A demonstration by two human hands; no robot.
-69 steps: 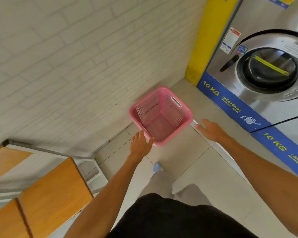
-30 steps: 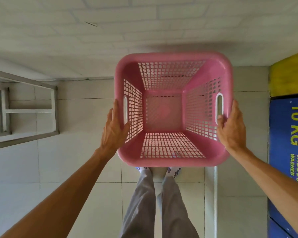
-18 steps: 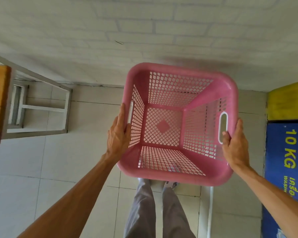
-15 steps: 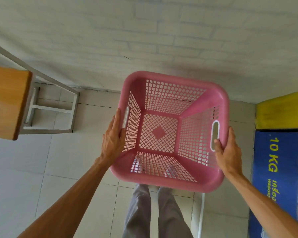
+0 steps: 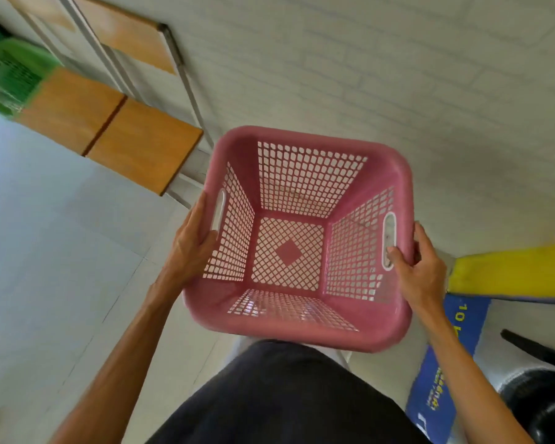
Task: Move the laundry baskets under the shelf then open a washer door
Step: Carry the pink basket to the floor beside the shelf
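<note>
I hold an empty pink lattice laundry basket (image 5: 302,328) in the air in front of my body, its opening facing me. My left hand (image 5: 191,248) grips its left wall beside the handle slot. My right hand (image 5: 420,270) grips the right rim, with fingers through the right handle slot. The shelf (image 5: 116,129), wooden boards on a grey metal frame, stands against the wall at upper left. A green basket (image 5: 10,72) shows at the far left by the shelf. The washer (image 5: 532,389), with its dark door handle, is at the lower right.
A white brick wall (image 5: 398,75) runs behind the basket. A yellow column (image 5: 510,270) and a blue "10 KG" panel (image 5: 449,363) flank the washer. Pale floor tiles (image 5: 45,251) spread to the left below the shelf.
The basket went from the floor by the wall into both hands and has been lifted. My view has swung left, so the shelf and the green basket now show.
</note>
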